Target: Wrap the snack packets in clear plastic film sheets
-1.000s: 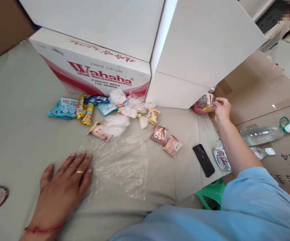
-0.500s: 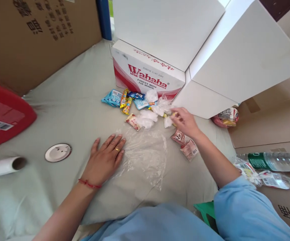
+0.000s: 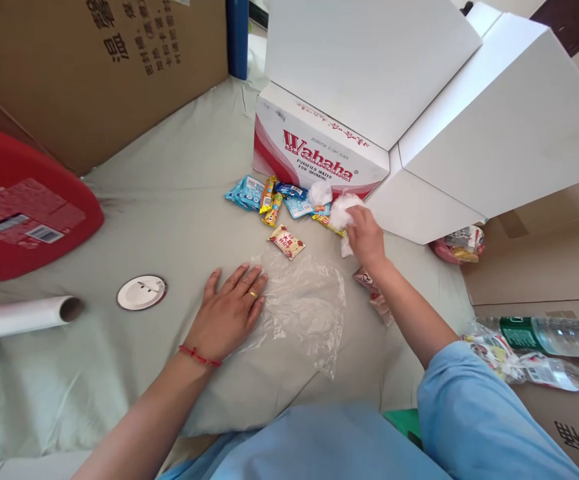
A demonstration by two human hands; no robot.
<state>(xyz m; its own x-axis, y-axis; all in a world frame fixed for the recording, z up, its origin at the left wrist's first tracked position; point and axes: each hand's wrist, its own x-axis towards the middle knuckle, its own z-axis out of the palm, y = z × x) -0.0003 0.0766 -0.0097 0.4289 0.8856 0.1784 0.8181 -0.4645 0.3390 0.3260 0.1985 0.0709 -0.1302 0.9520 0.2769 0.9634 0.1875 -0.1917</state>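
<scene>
My left hand (image 3: 229, 310) lies flat with fingers spread, its fingertips by the edge of a clear plastic sheet or bag (image 3: 304, 303) spread on the cloth. My right hand (image 3: 368, 239) is closed on crumpled white plastic (image 3: 345, 209) near the Wahaha box; its fingertips are partly hidden. A cream and red snack packet (image 3: 286, 242) lies in front of the clear plastic. Behind it are blue packets (image 3: 245, 193), yellow packets (image 3: 273, 209) and another white plastic wad (image 3: 320, 193). Brownish-pink packets (image 3: 366, 279) lie under my right forearm, partly covered.
The Wahaha box (image 3: 319, 143) and white boxes (image 3: 499, 127) stand behind. To the left are a brown carton (image 3: 94, 73), a red container (image 3: 29, 207), a white roll (image 3: 19, 318) and a round badge (image 3: 142, 292). Plastic bottles (image 3: 564, 337) lie at right.
The white plastic beside the cream and red packet has left that spot. My right hand has moved from the yellow packet onto crumpled white plastic. My left hand stays flat; the view has shifted.
</scene>
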